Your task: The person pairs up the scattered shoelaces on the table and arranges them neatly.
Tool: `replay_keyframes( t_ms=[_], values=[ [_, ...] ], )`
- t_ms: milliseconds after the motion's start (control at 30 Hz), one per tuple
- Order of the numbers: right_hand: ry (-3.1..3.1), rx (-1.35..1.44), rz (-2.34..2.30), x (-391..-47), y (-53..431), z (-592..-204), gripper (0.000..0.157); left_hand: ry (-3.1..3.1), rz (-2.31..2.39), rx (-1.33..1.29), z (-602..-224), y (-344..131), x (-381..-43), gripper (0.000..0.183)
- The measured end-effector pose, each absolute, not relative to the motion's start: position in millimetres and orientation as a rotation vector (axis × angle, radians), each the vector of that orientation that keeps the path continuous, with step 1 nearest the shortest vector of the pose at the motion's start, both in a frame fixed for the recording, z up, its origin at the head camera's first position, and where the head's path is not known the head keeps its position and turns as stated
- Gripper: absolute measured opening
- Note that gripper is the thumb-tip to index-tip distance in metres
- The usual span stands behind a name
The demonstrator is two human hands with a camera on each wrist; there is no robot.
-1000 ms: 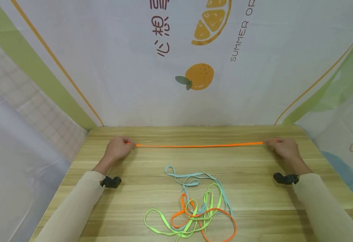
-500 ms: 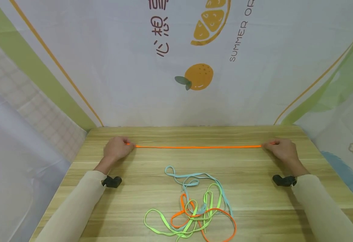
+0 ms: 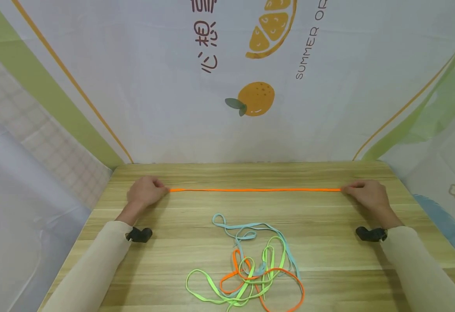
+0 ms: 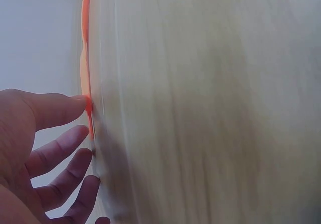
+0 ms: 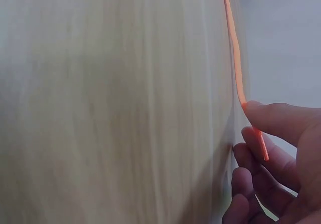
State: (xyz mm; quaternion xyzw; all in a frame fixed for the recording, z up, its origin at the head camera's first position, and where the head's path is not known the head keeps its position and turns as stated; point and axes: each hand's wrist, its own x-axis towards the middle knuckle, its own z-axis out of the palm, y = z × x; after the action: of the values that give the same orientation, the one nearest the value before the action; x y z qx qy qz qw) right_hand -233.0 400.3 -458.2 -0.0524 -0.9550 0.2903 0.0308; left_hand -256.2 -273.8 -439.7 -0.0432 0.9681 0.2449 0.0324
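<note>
An orange shoelace (image 3: 254, 190) runs straight from side to side across the far part of the wooden table, stretched between both hands. At its left end, my left hand (image 3: 147, 191) holds it with the thumb against the lace (image 4: 86, 58) and the index fingertip just below; the other fingers are spread and bent. My right hand (image 3: 368, 195) pinches the other end between thumb and index finger, and a short tip of the lace (image 5: 263, 146) sticks out past the thumb in the right wrist view. The lace lies close over the tabletop.
Nearer the front of the table (image 3: 165, 268) lies a loose tangle: a light blue lace (image 3: 286, 248), a yellow-green lace (image 3: 211, 284) and another orange lace (image 3: 302, 288). A white printed curtain (image 3: 172, 108) hangs behind the table's back edge, with more cloth at both sides.
Both hands have come slightly nearer to the front and spread a little apart, the left one shifting left. The orange shoelace now lies straighter and level; the tangle has stayed put.
</note>
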Motion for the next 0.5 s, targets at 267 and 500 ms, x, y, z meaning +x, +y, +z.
replay_keyframes(
  t_ms=[267, 500],
  values=[
    [-2.962, -0.167, 0.898, -226.4, 407.8, -453.3, 0.053, 2.953, 0.800, -0.123, -433.4, -282.4, -242.9, 0.031],
    [-2.952, -0.160, 0.855, -222.6, 415.1, -455.2, 0.050, 2.961, 0.800, -0.142, -430.5, -284.0, -234.5, 0.034]
  ],
)
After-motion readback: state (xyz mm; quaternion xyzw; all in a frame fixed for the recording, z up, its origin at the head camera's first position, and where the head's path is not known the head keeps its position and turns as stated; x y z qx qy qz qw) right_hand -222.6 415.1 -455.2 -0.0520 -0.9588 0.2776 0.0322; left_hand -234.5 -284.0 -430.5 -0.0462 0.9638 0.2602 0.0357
